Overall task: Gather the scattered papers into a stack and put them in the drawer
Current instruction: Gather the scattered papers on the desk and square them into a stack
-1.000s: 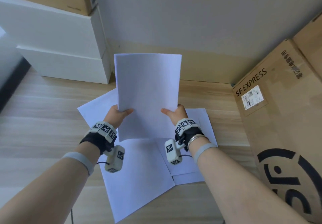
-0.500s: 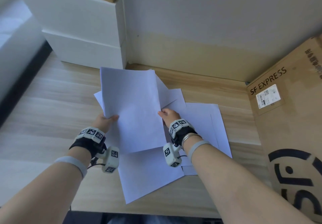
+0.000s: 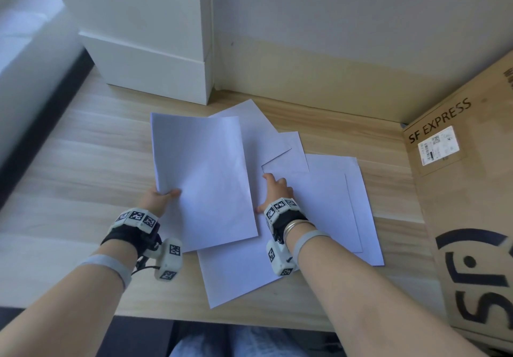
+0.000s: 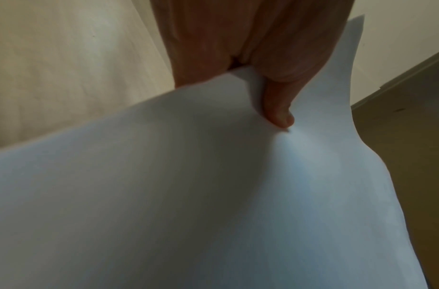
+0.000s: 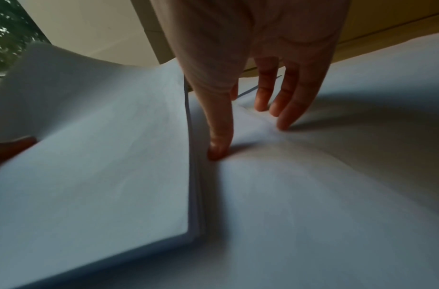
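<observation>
Pinching the gathered stack (image 3: pixel 202 178) at its near edge, my left hand (image 3: pixel 159 198) holds it up clear of the desk (image 3: pixel 83 162). My right hand (image 3: pixel 274 190), fingers spread, presses loose sheets (image 3: pixel 324 204) beyond, probably to drag them over. No drawer in view.

I'm seeing matt, smooth white paper sheets (image 3: pixel 319 206) lying on a pale, wood-grain table (image 3: pixel 83 167) with a satin finish; a brown, matt cardboard box (image 3: pixel 472 204) is standing alongside.
</observation>
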A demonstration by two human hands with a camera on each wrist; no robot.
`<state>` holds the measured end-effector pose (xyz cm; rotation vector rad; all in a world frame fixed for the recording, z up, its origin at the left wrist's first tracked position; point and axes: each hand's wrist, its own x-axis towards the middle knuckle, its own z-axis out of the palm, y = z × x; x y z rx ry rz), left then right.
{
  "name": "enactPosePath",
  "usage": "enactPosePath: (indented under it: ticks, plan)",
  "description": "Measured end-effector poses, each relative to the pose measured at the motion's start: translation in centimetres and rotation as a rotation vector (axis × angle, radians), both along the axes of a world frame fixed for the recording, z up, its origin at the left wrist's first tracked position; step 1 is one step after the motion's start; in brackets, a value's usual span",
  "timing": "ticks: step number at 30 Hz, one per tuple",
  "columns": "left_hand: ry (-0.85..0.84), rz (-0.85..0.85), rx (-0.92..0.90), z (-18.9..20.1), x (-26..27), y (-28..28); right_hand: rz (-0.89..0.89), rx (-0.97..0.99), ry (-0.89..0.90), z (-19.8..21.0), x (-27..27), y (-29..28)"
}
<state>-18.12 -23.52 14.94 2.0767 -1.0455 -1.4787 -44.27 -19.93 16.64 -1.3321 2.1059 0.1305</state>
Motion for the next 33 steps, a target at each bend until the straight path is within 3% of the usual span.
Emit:
enactPosePath:
  ticks: [5, 18, 26, 28, 33]
  plan:
    - [0.013, 0.013, 0.002, -0.3, -0.2, 0.2, -0.055, -0.016, -0.082, -0.2, 0.1, 0.1]
    - [0.016, -0.003, 0.003, -0.3, -0.2, -0.3, -0.021, -0.051, 0.025, -0.6, 0.9, 0.3]
    - [0.011, -0.034, 0.015, -0.1, -0.1, -0.6, -0.238, 0.000, -0.220, 0.6, -0.3, -0.5]
    - [0.006, -0.047, 0.023, -0.2, -0.1, -0.7, -0.222, 0.055, -0.161, 1.1, -1.5, -1.7]
    - [-0.011, -0.081, 0.037, -1.1, -0.7, -1.3, 0.009, 0.157, 0.150, 1.8, -5.6, -3.8]
